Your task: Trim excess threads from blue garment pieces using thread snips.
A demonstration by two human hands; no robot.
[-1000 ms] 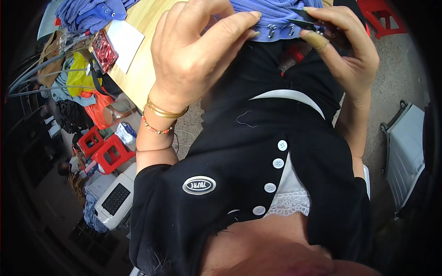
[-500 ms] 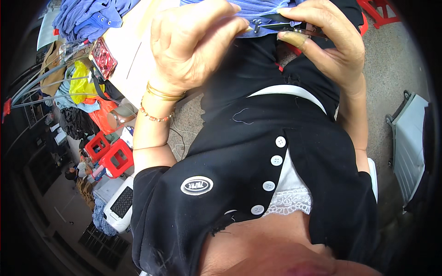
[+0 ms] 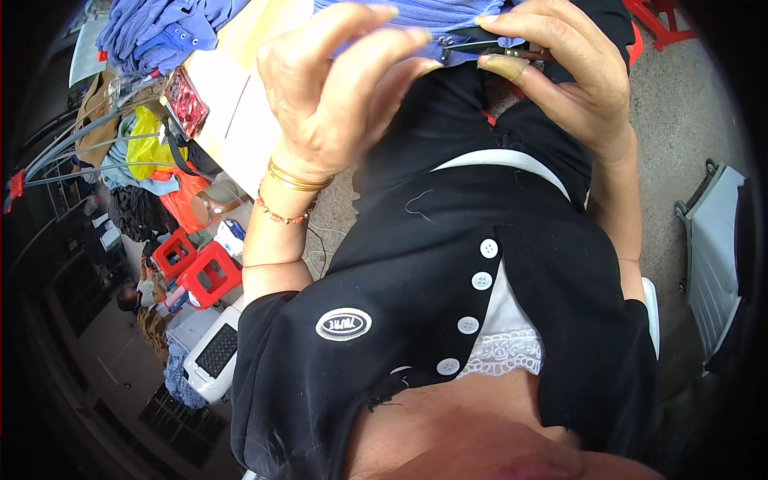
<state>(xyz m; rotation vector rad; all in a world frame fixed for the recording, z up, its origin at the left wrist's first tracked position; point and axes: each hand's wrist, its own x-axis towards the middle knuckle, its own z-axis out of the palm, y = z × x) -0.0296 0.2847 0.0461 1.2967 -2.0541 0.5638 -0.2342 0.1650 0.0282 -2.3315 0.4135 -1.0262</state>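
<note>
Blue ribbed fabric (image 3: 416,18) lies at the top middle, just beyond my hands. My right hand (image 3: 572,68) closes its thumb and fingers on a small dark tool (image 3: 468,38) with two narrow blades, like thread snips, at the fabric's near edge. A yellowish cover wraps the right thumb. Small metal bits show beside the blades; their kind is too small to tell. My left hand (image 3: 332,96) is raised left of the tool, fingers apart and slightly blurred, with nothing visible between them. Its thumb tip is close to the blade end.
A pale table (image 3: 252,96) is at upper left, bearing a heap of blue garments (image 3: 156,36) and a red patterned packet (image 3: 186,102). Bags and cloth crowd further left, above red stools (image 3: 210,274). A grey wheeled cart (image 3: 714,256) stands on the right.
My left thumb and index finger have parted from close together, and the left hand has shifted slightly. The right hand keeps its hold on the dark tool in nearly the same place.
</note>
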